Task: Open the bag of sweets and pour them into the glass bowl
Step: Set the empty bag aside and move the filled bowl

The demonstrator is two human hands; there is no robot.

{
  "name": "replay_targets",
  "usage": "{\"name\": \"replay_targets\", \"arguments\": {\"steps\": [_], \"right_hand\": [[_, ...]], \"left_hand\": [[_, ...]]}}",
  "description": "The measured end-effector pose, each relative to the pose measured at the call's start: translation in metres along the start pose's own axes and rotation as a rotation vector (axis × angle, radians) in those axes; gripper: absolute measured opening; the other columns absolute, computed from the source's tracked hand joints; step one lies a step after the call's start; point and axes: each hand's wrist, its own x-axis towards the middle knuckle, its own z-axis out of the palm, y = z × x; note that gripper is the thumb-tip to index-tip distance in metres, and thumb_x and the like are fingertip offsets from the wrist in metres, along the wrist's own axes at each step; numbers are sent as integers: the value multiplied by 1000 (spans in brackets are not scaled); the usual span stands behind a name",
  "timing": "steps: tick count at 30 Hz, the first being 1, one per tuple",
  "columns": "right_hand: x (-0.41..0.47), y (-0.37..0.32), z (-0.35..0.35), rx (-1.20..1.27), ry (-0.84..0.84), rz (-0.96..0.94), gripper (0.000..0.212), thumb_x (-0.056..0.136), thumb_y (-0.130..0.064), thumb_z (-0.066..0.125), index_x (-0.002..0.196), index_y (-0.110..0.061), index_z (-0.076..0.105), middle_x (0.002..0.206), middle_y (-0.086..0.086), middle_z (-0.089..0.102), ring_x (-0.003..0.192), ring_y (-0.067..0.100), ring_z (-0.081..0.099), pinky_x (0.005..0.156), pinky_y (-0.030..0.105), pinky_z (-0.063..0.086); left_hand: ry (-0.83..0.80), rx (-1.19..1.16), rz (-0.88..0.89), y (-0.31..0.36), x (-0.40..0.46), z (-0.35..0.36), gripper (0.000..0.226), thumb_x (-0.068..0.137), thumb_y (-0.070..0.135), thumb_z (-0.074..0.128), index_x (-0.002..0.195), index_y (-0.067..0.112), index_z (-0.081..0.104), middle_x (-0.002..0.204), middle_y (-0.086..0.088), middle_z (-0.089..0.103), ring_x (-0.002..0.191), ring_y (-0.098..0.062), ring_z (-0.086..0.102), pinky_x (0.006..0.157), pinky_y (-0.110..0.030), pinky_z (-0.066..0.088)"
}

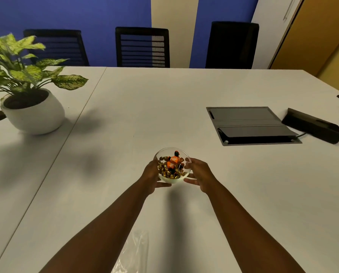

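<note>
Both bare forearms are reaching straight forward, side by side and slightly converging. The left hand is curling inward, palm facing right, thumb pointing toward the other hand. The right hand is mirroring it, palm facing left, fingers spread. The two grips are facing each other, cupped and well parted.

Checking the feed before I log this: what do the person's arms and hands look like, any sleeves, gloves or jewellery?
Both forearms are bare along their whole visible length, with no sleeves in view. The left hand and right hand wear no gloves. No watch, bracelet or ring shows at this sharpness, and no markings are visible.
</note>
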Motion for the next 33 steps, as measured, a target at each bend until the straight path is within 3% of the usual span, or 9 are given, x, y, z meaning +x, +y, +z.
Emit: {"name": "replay_targets", "arguments": {"steps": [5,9,11,14,16,18,21,27,33], "right_hand": [[50,-17,18,-55,66,-46,38,89,1,47,125,-9,58,125,20,58,111,36,60,76,39,55],[92,-36,37,-73,82,-56,39,89,2,45,124,-9,57,129,20,57,112,37,60,79,41,56],[111,-45,47,-83,85,-61,38,89,2,44,123,-9,58,130,20,57,111,36,60,80,42,56],[140,-55,64,-103,88,-71,40,89,3,43,124,-8,58,130,20,56,110,37,61,79,41,56],[154,-61,72,-118,96,-78,40,89,2,44,124,-8,58,130,20,57,110,37,61,78,41,57],[170,-64,80,-145,107,-87,39,89,2,44,125,-9,58,129,20,57,110,38,61,84,45,57],[188,-68,88,-195,121,-107,39,89,1,46,126,-9,57,128,20,59,110,39,60,88,51,56],[213,-68,91,-243,145,-126,42,86,1,46,124,-11,60,124,20,61,102,35,63,87,50,56],[227,-73,89,-255,177,-149,40,89,-4,44,125,-12,59,126,18,59,101,35,62,88,49,56]], "left_hand": [[23,4,-10,26,43,-2,37,97,41,29,110,13,50,100,-12,58,89,-31,59,71,-44,52],[49,4,-14,50,81,-9,43,96,43,30,113,11,53,109,-13,54,104,-36,55,74,-48,50],[85,-21,-1,60,99,-13,33,96,38,35,101,13,55,108,-12,54,94,-32,58,73,-48,49],[173,-51,17,75,127,-19,33,96,33,37,121,16,51,107,-10,51,75,-23,54,71,-49,49],[204,-51,25,82,139,-22,29,96,32,38,118,18,52,106,-9,51,75,-22,54,65,-46,51],[218,-36,22,89,152,-27,24,95,34,39,104,18,54,107,-9,52,84,-25,58,55,-41,50],[242,-10,20,95,173,-35,32,95,35,40,112,13,55,114,-12,53,101,-32,56,52,-38,49],[268,-12,-11,97,202,-36,39,97,30,37,127,8,49,128,-20,56,103,-36,59,72,-47,52],[256,-19,-20,105,214,-30,41,98,26,33,129,3,46,116,-22,54,102,-38,59,75,-48,50]]}}
